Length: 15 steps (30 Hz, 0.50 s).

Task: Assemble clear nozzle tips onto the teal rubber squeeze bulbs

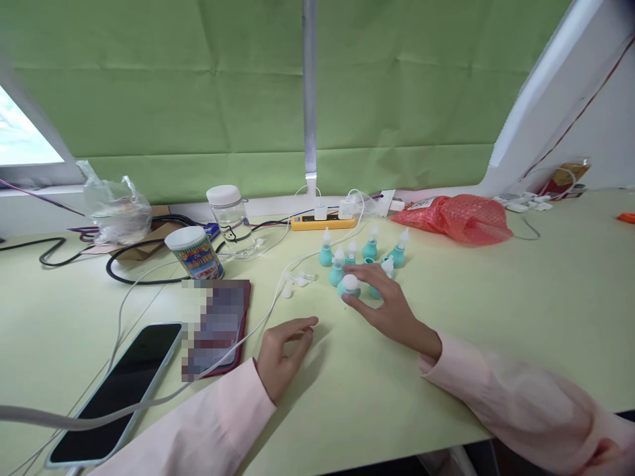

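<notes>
My right hand (384,304) has its thumb and fingers around a teal bulb with a round white top (350,285), at the front of a group of similar bulbs. Several teal bulbs with clear pointed tips, one of them a bulb (326,250) at the group's left, stand upright behind and beside the hand; the hand partly hides some. My left hand (285,350) hovers at or just over the table to the left, thumb and index finger near each other, seemingly with nothing between them. Small clear pieces (300,280) lie left of the bulbs.
Two phones, one black-screened (119,393), lie at the left under a white cable (270,307). Behind them stand a printed can (195,254) and a clear jar (233,225). A yellow power strip (323,223) and a red bubble-wrap bag (459,218) lie along the back.
</notes>
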Available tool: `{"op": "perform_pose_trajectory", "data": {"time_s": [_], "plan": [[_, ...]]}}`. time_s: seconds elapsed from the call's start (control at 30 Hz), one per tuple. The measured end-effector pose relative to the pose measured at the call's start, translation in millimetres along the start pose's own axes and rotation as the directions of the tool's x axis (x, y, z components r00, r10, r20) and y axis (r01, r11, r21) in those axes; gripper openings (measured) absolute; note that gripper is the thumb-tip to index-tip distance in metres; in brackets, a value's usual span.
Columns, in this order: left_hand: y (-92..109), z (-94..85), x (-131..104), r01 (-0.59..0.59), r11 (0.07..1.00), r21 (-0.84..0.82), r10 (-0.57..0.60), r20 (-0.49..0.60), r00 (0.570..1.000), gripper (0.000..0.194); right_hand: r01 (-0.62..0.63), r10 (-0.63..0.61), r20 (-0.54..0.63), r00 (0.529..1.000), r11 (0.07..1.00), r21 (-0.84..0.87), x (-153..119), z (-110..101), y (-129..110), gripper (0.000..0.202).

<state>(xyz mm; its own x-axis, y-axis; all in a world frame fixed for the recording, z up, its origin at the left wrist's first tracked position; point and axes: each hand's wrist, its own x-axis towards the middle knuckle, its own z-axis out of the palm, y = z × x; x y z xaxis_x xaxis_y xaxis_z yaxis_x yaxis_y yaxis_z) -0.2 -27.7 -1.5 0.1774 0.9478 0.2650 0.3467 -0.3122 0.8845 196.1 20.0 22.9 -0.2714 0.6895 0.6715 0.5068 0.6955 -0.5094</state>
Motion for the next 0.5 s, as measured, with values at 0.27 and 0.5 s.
{"op": "perform_pose_trajectory", "data": {"time_s": [0.27, 0.5], "plan": [[-5.5, 2.2, -1.2, -0.381, 0.861, 0.338, 0.362, 0.121, 0.924, 0.023, 0.033, -0.021, 0.053, 0.998, 0.970, -0.240, -3.3, 12.1, 29.3, 0.024], [-7.3, 3.0, -1.7, -0.388, 0.837, 0.386, 0.351, 0.165, 0.922, 0.023, -0.081, 0.102, 0.080, 0.991, 0.968, -0.240, -4.7, 15.5, 30.3, 0.038]]}}
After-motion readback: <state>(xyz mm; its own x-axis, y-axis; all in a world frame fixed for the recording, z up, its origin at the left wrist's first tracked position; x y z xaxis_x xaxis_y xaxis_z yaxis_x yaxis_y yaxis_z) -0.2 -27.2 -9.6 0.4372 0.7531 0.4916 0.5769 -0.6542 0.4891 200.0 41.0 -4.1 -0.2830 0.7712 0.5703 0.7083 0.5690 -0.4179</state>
